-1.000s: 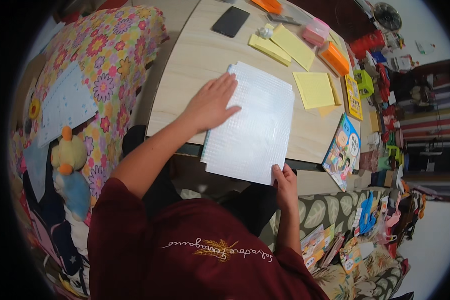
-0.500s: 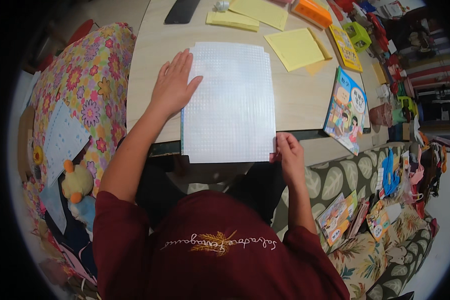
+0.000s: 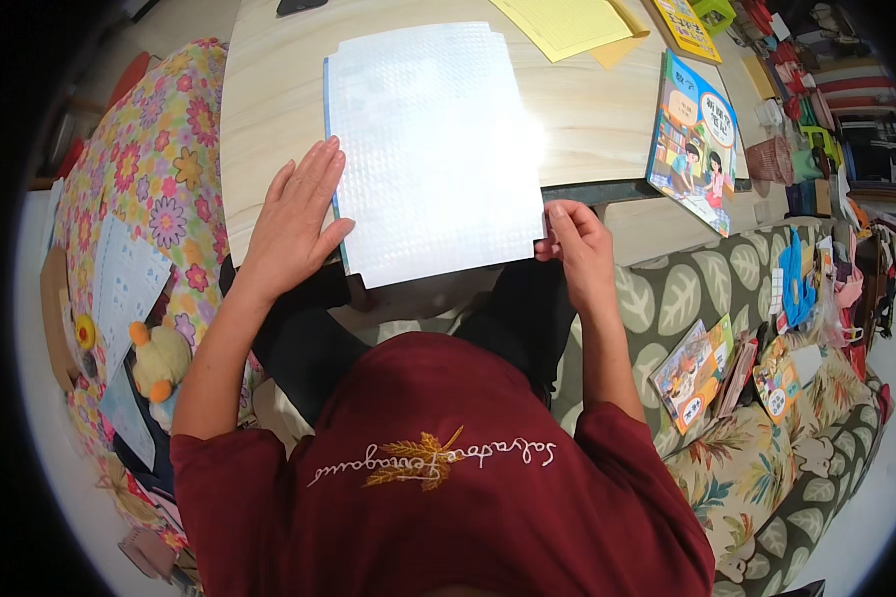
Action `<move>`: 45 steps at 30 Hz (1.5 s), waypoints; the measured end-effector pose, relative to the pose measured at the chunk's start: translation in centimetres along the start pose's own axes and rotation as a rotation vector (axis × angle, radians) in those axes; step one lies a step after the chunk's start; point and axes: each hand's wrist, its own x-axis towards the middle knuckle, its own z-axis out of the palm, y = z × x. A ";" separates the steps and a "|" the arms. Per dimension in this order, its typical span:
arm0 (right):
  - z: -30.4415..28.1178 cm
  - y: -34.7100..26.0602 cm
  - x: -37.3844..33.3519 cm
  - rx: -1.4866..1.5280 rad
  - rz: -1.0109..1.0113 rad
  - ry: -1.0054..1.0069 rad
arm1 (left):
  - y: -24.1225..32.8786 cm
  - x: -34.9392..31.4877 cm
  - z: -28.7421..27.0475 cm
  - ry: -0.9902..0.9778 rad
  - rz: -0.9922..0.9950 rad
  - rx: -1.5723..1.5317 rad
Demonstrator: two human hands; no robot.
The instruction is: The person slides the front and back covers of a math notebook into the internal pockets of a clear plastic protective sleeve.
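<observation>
A white sheet with a fine raised pattern and notched corners (image 3: 423, 149) lies on the table, slightly turned, its near end reaching past the table's edge over my lap. A strip of blue shows along its left side; what lies under it is hidden. My left hand (image 3: 297, 219) rests flat against that left side, fingers stretched out and thumb apart, fingertips at the edge. At the near right corner my right hand (image 3: 577, 247) has its fingers curled and pinched on the sheet's edge. Glare washes out part of the sheet's right side.
A blue illustrated book (image 3: 694, 144) lies at the table's right edge. Farther back are yellow paper pads (image 3: 572, 25), a yellow book (image 3: 685, 30) and a dark phone (image 3: 299, 6). A flowered cover (image 3: 154, 129) is on the left; a leaf-patterned sofa (image 3: 682, 274) with books stands right.
My left hand has slid nearer along the sheet's left side. The sheet has tilted a little, and the whole view has shifted. My right hand stays at the near right corner.
</observation>
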 end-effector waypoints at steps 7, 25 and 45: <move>0.2 -0.9 -0.4 -0.152 -0.096 0.025 | 1.3 -0.2 -0.2 -0.004 -0.026 -0.045; 7.6 -7.1 -1.8 -0.234 -0.512 -0.588 | 11.3 2.0 0.5 0.387 -0.368 -1.025; 10.8 -3.8 0.4 0.058 0.055 -0.499 | 3.1 -10.1 0.7 0.952 -0.815 -1.859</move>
